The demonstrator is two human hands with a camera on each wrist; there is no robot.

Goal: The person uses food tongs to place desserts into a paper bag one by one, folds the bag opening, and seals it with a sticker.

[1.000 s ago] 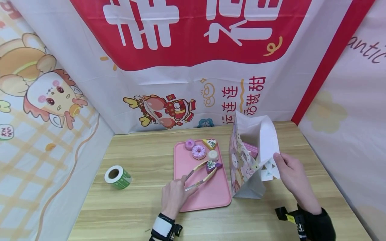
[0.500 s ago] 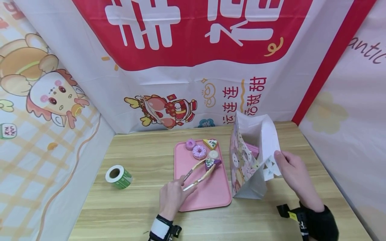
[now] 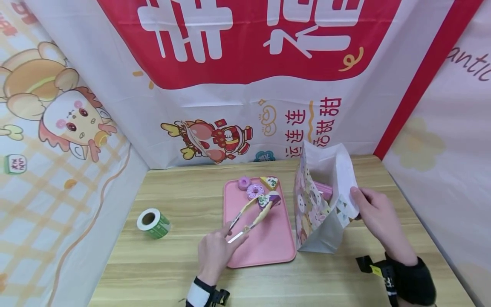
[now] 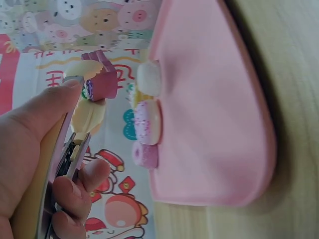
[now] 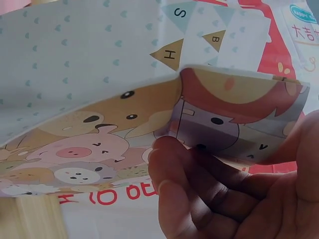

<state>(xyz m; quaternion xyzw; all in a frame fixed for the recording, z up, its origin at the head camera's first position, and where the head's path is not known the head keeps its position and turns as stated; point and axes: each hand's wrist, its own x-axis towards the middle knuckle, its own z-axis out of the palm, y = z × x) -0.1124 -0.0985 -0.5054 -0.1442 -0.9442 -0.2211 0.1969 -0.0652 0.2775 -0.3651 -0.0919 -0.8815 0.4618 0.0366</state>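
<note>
My left hand grips a pair of tongs whose cream tips pinch a purple cake slice. In the left wrist view the slice hangs clear of the pink tray. On the tray's far end lie a pink sprinkled donut, a small purple donut, a yellow cake slice and a round white piece. My right hand holds the rim of an upright paper bag between thumb and fingers. Inside the bag's mouth shows something pink.
A green-and-white roll of labels stands on the wooden table left of the tray. Printed cloth hangs behind the table and along both sides. The bag stands close against the tray's right edge.
The tongs have lifted the purple cake slice off the tray, moving slightly up and over the white piece. My right hand still holds the bag's rim. The head view has shifted slightly.
</note>
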